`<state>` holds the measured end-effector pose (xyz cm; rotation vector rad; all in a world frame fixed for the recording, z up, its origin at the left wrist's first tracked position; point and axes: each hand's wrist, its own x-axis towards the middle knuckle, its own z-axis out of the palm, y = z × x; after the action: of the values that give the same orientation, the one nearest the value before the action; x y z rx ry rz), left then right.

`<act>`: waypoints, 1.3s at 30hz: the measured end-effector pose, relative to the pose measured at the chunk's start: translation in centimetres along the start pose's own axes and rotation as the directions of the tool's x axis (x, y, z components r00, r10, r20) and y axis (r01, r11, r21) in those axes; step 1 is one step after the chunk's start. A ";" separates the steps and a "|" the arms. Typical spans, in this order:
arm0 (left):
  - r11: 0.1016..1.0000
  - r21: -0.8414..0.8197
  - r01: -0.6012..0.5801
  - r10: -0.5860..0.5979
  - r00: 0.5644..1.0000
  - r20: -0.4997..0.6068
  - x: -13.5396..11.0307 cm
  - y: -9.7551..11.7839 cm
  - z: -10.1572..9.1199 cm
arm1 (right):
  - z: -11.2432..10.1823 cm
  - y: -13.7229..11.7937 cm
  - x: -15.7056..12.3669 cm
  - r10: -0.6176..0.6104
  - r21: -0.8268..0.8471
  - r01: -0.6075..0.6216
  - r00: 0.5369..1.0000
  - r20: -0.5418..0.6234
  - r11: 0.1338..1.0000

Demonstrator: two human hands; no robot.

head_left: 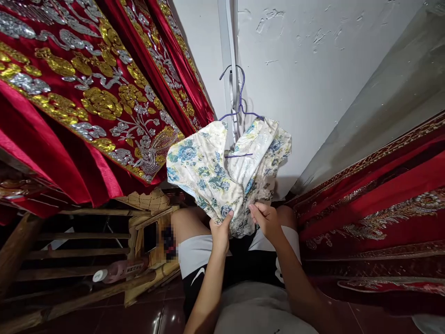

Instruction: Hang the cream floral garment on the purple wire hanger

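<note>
A cream garment with a blue and green flower print (222, 169) hangs from a purple wire hanger (239, 104) hooked on a white rail (227, 55) against the wall. Its lower part is bunched up. My left hand (220, 232) grips the bunched hem from below, thumb on the cloth. My right hand (266, 218) pinches the same hem just to the right. Both hands are closed on the fabric, close together above my knees.
Red garments with gold and silver embroidery (90, 102) hang at the left, more red embroidered cloth (375, 208) at the right. A wooden slatted frame (86, 241) with a pink bottle (120, 271) stands at lower left. The floor is dark red tile (139, 320).
</note>
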<state>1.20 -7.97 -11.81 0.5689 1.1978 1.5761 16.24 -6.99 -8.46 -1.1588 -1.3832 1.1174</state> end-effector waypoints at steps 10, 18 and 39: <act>0.996 -0.030 0.082 -0.079 0.992 0.095 -1.2 0.1 0.1 | -0.1 0.4 0.5 0.053 0.078 -0.059 0.996 0.077 0.995; 0.533 0.500 -0.682 0.774 0.632 0.037 -1.3 -2.0 -0.4 | -0.5 -0.6 0.5 0.094 0.185 -0.096 0.995 0.017 0.978; 0.400 0.293 -0.868 0.625 0.492 0.605 3.1 -6.0 2.0 | -1.8 -14.6 13.0 -0.117 0.319 0.169 0.978 -0.174 0.933</act>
<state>4.36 -4.51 -17.04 2.0387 1.1072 1.6478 15.80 4.17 7.67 -0.8651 -1.0918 1.0838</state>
